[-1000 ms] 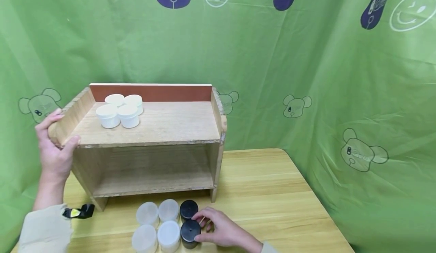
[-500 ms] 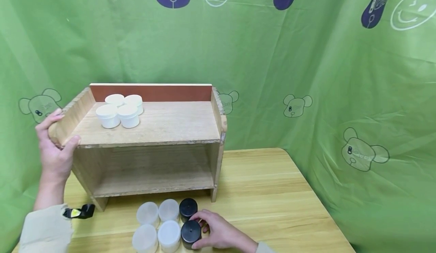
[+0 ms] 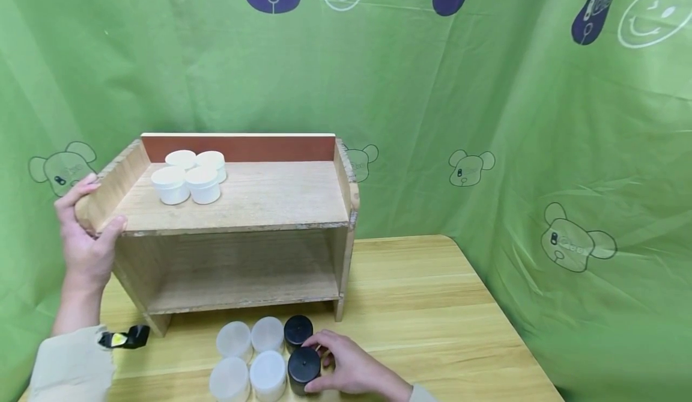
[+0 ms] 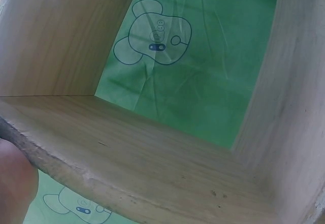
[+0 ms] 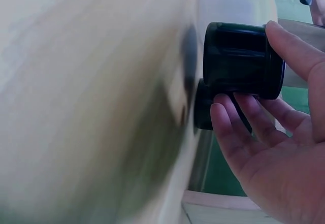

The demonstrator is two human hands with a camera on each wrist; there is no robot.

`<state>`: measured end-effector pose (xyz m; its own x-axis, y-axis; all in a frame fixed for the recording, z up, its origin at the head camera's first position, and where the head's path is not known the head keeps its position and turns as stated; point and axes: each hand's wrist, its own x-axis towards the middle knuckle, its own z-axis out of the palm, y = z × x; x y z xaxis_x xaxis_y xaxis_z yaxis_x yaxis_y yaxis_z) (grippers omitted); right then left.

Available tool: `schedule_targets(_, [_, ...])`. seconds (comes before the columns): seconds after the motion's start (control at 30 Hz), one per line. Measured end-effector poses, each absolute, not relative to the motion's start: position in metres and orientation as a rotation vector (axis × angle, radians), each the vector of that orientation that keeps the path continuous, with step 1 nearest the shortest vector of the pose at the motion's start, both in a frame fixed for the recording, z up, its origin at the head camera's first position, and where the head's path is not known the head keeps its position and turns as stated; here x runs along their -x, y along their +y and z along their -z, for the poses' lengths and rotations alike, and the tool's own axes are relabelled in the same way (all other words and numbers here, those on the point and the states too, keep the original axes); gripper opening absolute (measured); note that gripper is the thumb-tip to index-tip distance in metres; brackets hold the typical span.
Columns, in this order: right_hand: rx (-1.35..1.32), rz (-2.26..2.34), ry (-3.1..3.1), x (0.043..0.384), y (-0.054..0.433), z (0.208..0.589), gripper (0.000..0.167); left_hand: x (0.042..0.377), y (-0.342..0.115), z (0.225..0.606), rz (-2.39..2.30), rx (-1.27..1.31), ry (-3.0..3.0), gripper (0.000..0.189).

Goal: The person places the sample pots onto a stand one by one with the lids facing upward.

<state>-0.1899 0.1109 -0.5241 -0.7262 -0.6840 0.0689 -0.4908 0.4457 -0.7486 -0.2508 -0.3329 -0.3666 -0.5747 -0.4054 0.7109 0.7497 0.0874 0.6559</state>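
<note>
While the left grip [image 3: 86,255] clasps the shelf [image 3: 281,191], right grip [image 3: 348,367] pinching black jar [image 3: 304,362], second jar [image 3: 298,328] just beyond, pale jars [image 3: 230,377] alongside

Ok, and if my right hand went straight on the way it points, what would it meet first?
Leading with the black jar your right hand holds, it would likely meet the front white-lidded jar just left of that one; gap and height are unclear.

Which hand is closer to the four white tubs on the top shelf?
Left. The left hand grips the left side panel of the shelf, left of the white tubs; the right hand is farther, lower and in front of the shelf, holding a black tub.
</note>
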Motion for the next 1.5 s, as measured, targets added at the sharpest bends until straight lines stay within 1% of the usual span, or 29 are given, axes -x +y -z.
schedule_targets(0.37, [0.971,1.242,2.480,0.187,0.111,0.501,0.062,0.250,-0.332,0.367,1.637,0.366,-1.480,0.069])
schedule_targets(0.77, [0.944,1.384,2.448,0.189,0.112,0.483,0.058,0.251,-0.333,0.370,1.670,0.397,-1.443,0.068])
schedule_targets(1.1, [0.987,1.469,2.469,0.189,0.109,0.469,0.055,0.249,-0.331,0.367,1.634,0.357,-1.478,0.070])
schedule_targets(1.5, [1.063,1.479,2.543,0.192,0.103,0.440,0.057,0.248,-0.333,0.366,1.614,0.302,-1.540,0.069])
